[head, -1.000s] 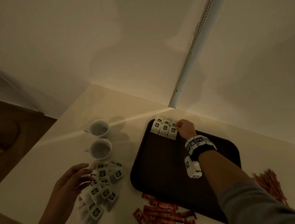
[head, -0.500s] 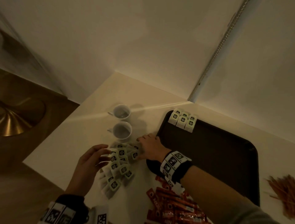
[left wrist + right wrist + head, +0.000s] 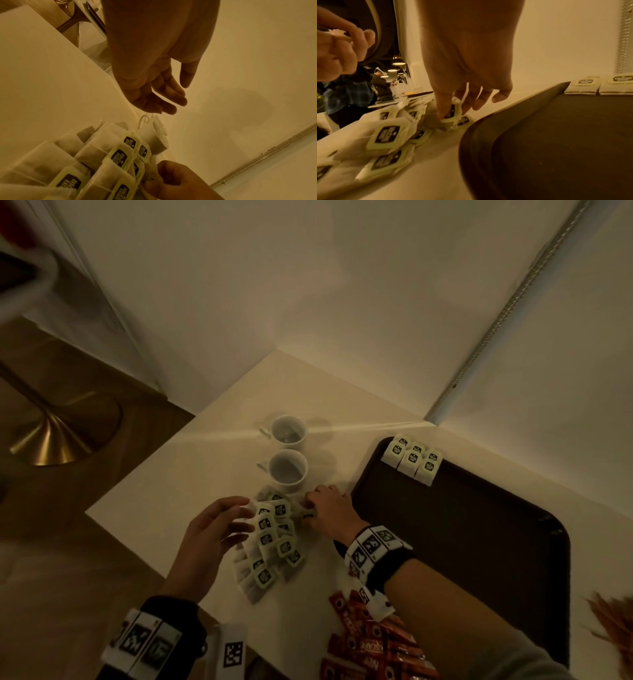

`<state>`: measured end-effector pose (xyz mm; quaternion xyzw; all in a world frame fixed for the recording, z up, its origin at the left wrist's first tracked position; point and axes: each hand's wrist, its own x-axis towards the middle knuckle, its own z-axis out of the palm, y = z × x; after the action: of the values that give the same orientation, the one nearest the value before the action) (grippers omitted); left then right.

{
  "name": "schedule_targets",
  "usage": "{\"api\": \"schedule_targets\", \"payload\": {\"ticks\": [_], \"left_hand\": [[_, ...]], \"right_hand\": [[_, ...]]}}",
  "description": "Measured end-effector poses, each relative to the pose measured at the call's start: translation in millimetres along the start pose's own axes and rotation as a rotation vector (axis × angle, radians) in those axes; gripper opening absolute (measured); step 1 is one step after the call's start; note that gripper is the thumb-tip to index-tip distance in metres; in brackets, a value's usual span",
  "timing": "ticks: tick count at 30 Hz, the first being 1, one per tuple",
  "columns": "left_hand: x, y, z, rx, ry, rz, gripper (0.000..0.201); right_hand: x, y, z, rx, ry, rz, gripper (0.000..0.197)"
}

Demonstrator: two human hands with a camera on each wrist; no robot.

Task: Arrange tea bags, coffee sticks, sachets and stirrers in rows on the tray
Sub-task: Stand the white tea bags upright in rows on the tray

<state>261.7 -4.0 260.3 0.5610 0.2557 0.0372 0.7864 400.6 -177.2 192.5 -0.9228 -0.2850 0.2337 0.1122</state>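
Observation:
A dark brown tray (image 3: 479, 542) lies at the right, with a short row of tea bags (image 3: 412, 460) in its far left corner. A loose pile of tea bags (image 3: 270, 537) sits on the table left of the tray. My right hand (image 3: 308, 508) is at the pile's right edge and pinches one tea bag (image 3: 452, 115) between thumb and fingers. My left hand (image 3: 245, 517) hovers at the pile's left side with relaxed fingers (image 3: 171, 108) and holds nothing. Red coffee sticks (image 3: 370, 645) lie near me, partly under my right forearm. Orange stirrers (image 3: 613, 621) show at the right edge.
Two white cups (image 3: 287, 431) (image 3: 287, 472) stand just beyond the pile, close to both hands. Walls meet in a corner behind the table. The table's left edge (image 3: 144, 474) drops to a wood floor with a brass stand base (image 3: 65, 433).
My right hand has left the row on the tray and come across to the pile, where it now pinches a tea bag. The left hand stays by the pile.

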Motion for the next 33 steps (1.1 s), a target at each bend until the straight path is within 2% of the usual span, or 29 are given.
{"api": "schedule_targets", "payload": {"ticks": [3,5,8,13,16,18,20,25,30,33], "left_hand": [[2,1,2,0.012,-0.024,0.012,0.021],[6,3,7,0.032,-0.032,0.020,0.020],[15,10,22,0.065,-0.093,0.015,0.012],[39,36,71,0.248,-0.367,-0.104,0.039],[41,59,104,0.225,-0.599,-0.192,0.060],[41,71,120,0.200,-0.726,-0.213,0.062],[42,76,131,0.183,-0.785,-0.221,0.060],[44,74,147,0.085,-0.727,-0.173,0.053],[44,69,154,-0.117,-0.589,-0.134,0.038],[42,67,169,-0.182,-0.519,-0.113,0.023]], "right_hand": [[-7,5,-13,0.166,-0.004,-0.011,0.025],[-13,10,-29,0.301,0.042,-0.035,0.018],[-26,13,-65,0.410,0.100,-0.104,0.015],[-49,1,-136,0.465,0.045,-0.222,0.018],[-62,-4,-170,0.408,0.002,-0.294,0.023],[-69,-3,-185,0.378,0.014,-0.308,0.024],[-74,1,-196,0.360,0.107,-0.296,0.027],[-87,15,-209,0.425,0.368,-0.209,0.025],[-91,16,-219,0.400,0.445,-0.191,0.012],[-99,16,-232,0.424,0.502,-0.192,0.015]]}}
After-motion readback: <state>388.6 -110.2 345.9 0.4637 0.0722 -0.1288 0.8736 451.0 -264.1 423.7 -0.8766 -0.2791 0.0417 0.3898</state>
